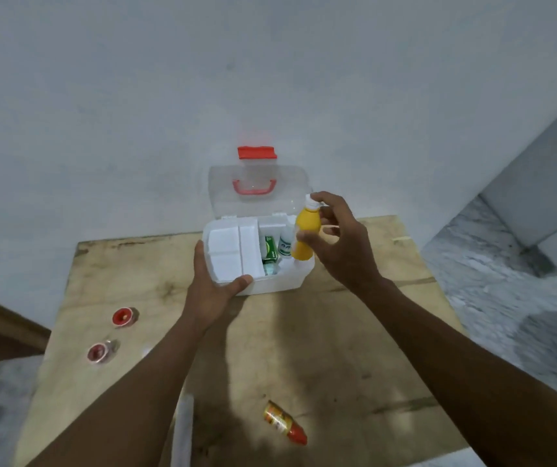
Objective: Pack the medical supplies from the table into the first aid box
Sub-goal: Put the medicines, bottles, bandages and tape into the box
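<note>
our right hand [336,244] has its grip clamped on a yellow bottle [305,238] with a white cap, upright and slightly tilted over the right end of the first aid box [272,281], a white box with its clear, red-handled lid standing open. our left hand [211,284] grips the box's front left corner, thumb on the rim. inside sit a green packet [270,248] and a small white bottle [285,244]; two red rolls [123,316] and a red-capped bottle [285,423] lie on the surface [337,348].
</note>
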Demonstrator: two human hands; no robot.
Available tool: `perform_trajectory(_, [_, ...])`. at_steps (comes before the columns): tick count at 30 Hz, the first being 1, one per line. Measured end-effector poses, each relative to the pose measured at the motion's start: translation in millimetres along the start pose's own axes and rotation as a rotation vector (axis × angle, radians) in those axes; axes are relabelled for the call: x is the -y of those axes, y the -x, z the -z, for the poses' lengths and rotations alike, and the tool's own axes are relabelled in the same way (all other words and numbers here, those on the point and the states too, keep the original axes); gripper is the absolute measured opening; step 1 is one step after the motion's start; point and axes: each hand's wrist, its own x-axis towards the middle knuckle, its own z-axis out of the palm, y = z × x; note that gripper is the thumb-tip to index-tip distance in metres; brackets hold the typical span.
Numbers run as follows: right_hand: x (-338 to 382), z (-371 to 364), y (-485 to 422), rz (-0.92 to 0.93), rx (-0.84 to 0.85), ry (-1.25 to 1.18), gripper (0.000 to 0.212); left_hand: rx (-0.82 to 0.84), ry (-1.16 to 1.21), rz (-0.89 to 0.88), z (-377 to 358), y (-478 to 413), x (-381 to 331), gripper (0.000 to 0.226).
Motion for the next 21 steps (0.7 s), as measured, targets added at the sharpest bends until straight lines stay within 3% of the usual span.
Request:
perform_trajectory(3, [-20, -16, -2, 0.049, 0.015, 0.010, 0.055, 0.004, 0.015, -0.028, -2, -2, 3, 0.098])
perform_trajectory(9, [-57, -37, -6, 0.071, 0.122, 0.050, 0.053, -0.001, 0.034, 0.003, -1, -2, 2, 0.106])
perform_trajectory(21, [-95, -52, -11, 0.105, 0.172, 0.171, 0.037, -0.019, 0.038, -0.050, -7, -4, -3, 0.088])
